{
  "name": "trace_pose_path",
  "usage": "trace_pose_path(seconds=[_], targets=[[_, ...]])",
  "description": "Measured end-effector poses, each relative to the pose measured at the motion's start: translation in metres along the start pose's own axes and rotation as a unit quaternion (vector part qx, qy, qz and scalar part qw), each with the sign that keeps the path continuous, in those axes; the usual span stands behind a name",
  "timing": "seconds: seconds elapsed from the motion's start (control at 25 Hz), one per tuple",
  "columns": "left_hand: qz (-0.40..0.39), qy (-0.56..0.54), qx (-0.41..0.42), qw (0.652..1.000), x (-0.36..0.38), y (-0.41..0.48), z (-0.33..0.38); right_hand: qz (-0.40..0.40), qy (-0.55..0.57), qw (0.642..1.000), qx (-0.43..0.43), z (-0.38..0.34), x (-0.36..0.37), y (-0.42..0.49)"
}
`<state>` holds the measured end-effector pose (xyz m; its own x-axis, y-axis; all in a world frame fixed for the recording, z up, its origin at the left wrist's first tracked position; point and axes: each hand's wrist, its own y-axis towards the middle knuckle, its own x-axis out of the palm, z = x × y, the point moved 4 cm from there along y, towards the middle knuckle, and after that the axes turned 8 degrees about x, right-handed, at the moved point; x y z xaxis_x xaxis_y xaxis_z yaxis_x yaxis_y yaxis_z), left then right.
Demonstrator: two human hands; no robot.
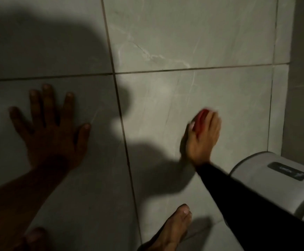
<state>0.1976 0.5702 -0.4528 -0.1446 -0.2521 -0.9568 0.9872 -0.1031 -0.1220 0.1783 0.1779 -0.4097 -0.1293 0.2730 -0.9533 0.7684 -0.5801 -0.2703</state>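
- On the grey tile (pixel 211 91) right of the grout line: right hand (pixel 201 140), fingers clasped round a blurred red pad (pixel 201 117) held against the tile.
- Left hand (pixel 51 133): fingers released, spread flat on the shadowed neighbouring tile.
- White appliance (pixel 274 182) just beside the right sleeve.

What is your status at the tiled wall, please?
Left hand flat on wall. Right hand grips red scrubber against wall. White fixture close beside right sleeve.
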Motion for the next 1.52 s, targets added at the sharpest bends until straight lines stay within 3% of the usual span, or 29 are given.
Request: trace_pose_path(seconds=[0.04,0.12,0.2,0.28,0.4,0.48,0.52,0.68,0.76,0.84,0.96,1.04,1.2,1.32,1.4,1.52], targets=[[0.001,0.002,0.004,1.000,0.000,0.000,0.000,0.052,0.008,0.998,0.028,-0.026,-0.001,0.033],[0.001,0.002,0.007,1.000,0.001,-0.001,0.002,0.087,0.011,0.994,-0.070,-0.085,0.009,0.053],[0.000,0.006,-0.003,1.000,0.001,-0.002,0.000,0.030,-0.018,0.972,-0.231,-0.104,0.031,0.010],[-0.003,0.015,-0.006,1.000,0.002,-0.001,-0.002,-0.050,-0.057,0.952,-0.297,-0.074,0.033,-0.046],[0.006,0.029,0.000,1.000,0.004,-0.002,-0.002,-0.031,-0.033,0.972,-0.229,-0.043,0.013,-0.014],[0.012,0.039,0.009,0.999,0.005,-0.002,-0.002,0.056,0.011,0.994,-0.098,-0.082,0.001,0.045],[0.013,0.040,0.012,0.999,0.006,-0.002,-0.002,0.088,0.031,0.993,-0.074,-0.116,0.000,0.066],[0.019,0.032,0.006,0.999,0.004,-0.002,-0.003,0.084,0.020,0.956,-0.280,-0.248,0.040,0.037],[0.026,0.027,0.009,0.999,0.003,-0.002,-0.001,0.053,0.002,0.933,-0.356,-0.245,0.058,-0.013],[0.028,0.032,0.015,0.999,0.002,-0.001,-0.001,0.014,-0.007,0.922,-0.386,-0.190,0.069,-0.073],[0.028,0.035,0.015,0.999,0.001,-0.003,-0.001,-0.068,-0.068,0.920,-0.379,-0.073,0.063,-0.174],[0.030,0.035,0.016,0.999,-0.001,-0.003,0.003,-0.105,-0.078,0.921,-0.368,-0.040,0.058,-0.196],[0.031,0.035,0.019,0.999,-0.001,-0.002,0.002,-0.045,-0.015,0.938,-0.345,-0.142,0.060,-0.118],[0.032,0.030,0.015,0.999,0.003,-0.004,-0.003,-0.041,0.045,0.917,-0.394,-0.208,0.058,-0.050],[0.026,0.027,0.014,0.999,0.005,-0.003,-0.004,-0.028,-0.005,0.920,-0.392,-0.182,0.036,-0.004],[0.022,0.029,0.009,0.999,0.007,-0.004,-0.005,0.040,-0.006,0.972,-0.233,-0.098,-0.006,0.083]])
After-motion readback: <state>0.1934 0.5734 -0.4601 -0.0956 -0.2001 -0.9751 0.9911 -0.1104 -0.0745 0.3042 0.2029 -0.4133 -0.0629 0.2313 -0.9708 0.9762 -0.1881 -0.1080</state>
